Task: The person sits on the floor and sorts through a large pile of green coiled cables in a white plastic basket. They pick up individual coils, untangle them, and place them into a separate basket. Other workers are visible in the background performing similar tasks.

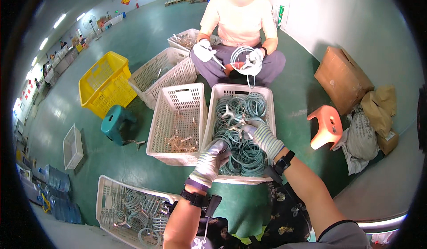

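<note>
A white crate in front of me is heaped with coiled grey-green hoses, some with pale metal fittings. My left hand, in a striped work glove, is curled at the crate's left side, its fingers closed around a hose coil. In a matching glove, my right hand reaches over the heap from the right. Its fingers pinch a pale branched fitting above the coils. The exact grip of both hands is partly hidden by the gloves.
A co-worker sits opposite, holding a hose coil in gloved hands. Beside my crate stands another white crate with small copper-coloured parts. A crate of coils lies lower left. Stools, a yellow crate and a carton stand around.
</note>
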The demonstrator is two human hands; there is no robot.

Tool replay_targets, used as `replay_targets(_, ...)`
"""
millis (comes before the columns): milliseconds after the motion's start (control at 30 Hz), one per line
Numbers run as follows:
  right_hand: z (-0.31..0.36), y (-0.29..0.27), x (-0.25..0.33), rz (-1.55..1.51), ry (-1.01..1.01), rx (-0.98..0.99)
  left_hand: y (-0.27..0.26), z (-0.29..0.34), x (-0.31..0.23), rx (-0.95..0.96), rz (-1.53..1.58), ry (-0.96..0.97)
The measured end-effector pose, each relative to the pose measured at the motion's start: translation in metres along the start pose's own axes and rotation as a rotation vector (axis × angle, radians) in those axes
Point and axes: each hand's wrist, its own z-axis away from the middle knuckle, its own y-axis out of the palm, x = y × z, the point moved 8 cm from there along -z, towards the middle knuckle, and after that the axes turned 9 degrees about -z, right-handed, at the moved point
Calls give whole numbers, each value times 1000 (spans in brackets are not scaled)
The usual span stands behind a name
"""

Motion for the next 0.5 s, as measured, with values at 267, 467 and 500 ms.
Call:
replay_targets(267, 65, 108, -4, 407, -17, 656, -4, -10, -30, -124, 267, 271)
replay_targets(467, -9, 25, -73, 534, 37, 364, -26, -4, -42, -121, 330, 362)
replay_targets(500, -10, 14, -98, 814, 33, 355, -32, -2, -38, -136, 327, 341)
